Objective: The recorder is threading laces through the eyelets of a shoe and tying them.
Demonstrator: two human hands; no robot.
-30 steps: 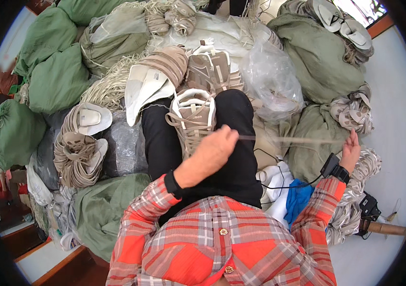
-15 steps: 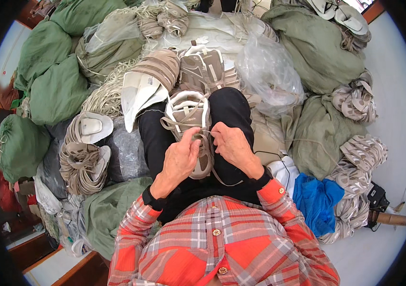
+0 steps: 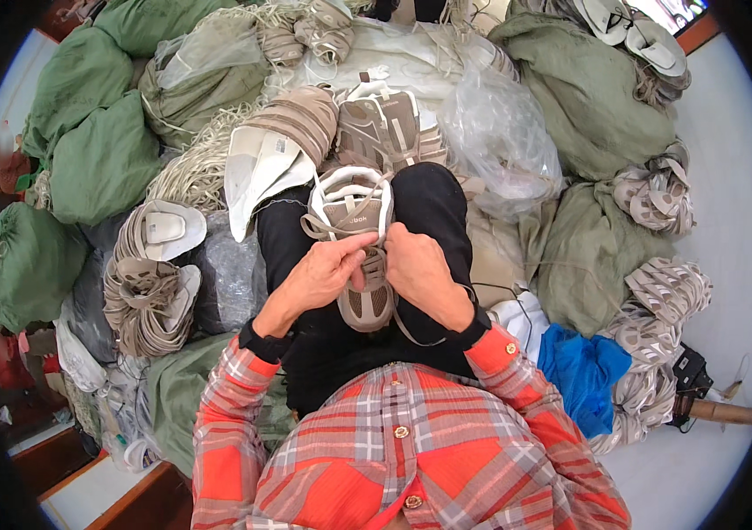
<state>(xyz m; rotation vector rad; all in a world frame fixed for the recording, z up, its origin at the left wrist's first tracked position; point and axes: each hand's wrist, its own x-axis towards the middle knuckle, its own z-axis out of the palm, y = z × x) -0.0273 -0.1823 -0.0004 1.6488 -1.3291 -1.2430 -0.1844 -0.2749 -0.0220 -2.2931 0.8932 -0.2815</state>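
Note:
A grey-brown sneaker [image 3: 365,305] with a white padded collar rests between my knees, toe toward me. A flat beige shoelace [image 3: 312,228] loops out at its left side, and more of it trails below my right hand. My left hand [image 3: 327,269] grips the sneaker's left edge, its index finger laid across the tongue and its thumb bent below. At the right eyelet edge my right hand [image 3: 420,276] is closed, fingertips pinched on the shoelace; the exact grip is partly hidden.
Stacked shoe uppers [image 3: 292,132] and another sneaker [image 3: 380,124] lie just beyond my knees. A bundle of beige laces [image 3: 199,163] is at the left. Green sacks [image 3: 102,159], a clear plastic bag [image 3: 499,132] and a blue cloth [image 3: 581,367] surround me.
My left index finger has straightened across the tongue, and my left forearm has swung slightly left. My right hand has moved a little left and up against the sneaker's edge.

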